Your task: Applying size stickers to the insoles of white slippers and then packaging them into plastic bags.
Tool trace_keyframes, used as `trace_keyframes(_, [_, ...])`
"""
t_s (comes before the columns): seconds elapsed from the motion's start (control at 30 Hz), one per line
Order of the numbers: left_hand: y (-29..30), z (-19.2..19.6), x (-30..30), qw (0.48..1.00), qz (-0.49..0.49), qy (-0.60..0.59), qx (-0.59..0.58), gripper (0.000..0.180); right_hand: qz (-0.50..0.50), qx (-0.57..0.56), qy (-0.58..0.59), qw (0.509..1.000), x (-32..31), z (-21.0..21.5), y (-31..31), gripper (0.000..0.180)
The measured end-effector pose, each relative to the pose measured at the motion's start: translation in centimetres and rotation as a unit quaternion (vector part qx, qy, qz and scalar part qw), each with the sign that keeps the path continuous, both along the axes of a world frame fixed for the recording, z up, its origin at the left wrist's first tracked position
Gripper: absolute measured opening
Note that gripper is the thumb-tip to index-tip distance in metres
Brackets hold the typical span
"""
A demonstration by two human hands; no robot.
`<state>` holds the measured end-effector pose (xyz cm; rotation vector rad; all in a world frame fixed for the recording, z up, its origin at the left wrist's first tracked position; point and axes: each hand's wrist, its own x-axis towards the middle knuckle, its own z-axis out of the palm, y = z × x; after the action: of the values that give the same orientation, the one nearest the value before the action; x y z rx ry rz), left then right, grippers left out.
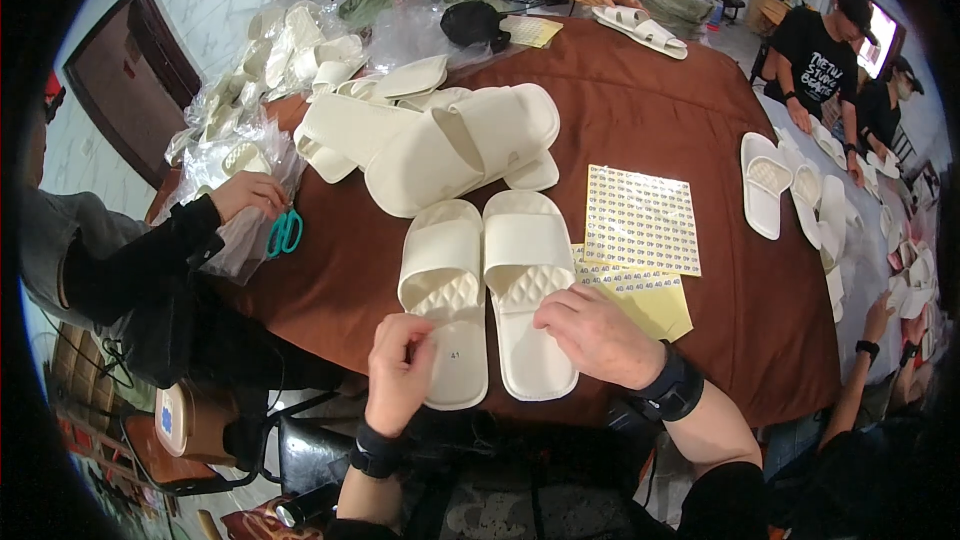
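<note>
Centrally, I view the left hand curled at the left slipper, the right hand bunched over the right slipper; their grip I cannot tell.

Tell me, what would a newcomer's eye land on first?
Probably the pair of cream-white quilted slippers, side by side on brown cloth, the person's left hand and right hand at their outer edges. Behind lies a jumbled pile of cream-white slippers. Next might come the yellow paper sticker sheets right of the pair, and teal scissor handles at left, by another person's hand.
</note>
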<state>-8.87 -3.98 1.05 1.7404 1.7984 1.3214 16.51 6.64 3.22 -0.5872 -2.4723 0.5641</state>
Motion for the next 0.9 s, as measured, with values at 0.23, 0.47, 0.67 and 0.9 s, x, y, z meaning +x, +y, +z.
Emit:
trace_keyframes(0.23, [1.0, -0.1, -2.4, 0.994, 0.084, -0.068, -0.023, 0.02, -0.112, 0.012, 0.098, 0.989, -0.3, 0.0, 0.6, 0.015])
trace_keyframes(0.47, [4.2, 0.6, -4.0, 0.978, 0.041, 0.202, -0.017, 0.01, -0.168, 0.01, 0.107, 0.98, 0.2, -0.2, 1.1, 0.021])
trace_keyframes(0.67, [4.1, 0.9, -2.5, 0.984, 0.033, 0.173, 0.004, 0.015, -0.174, 0.148, -0.037, 0.973, 0.7, -2.2, 1.7, 0.026])
trace_keyframes(0.9, [2.3, -0.8, -2.5, 0.984, 0.056, -0.163, -0.045, 0.012, -0.204, 0.04, 0.025, 0.978, 0.2, -0.7, 1.4, 0.027])
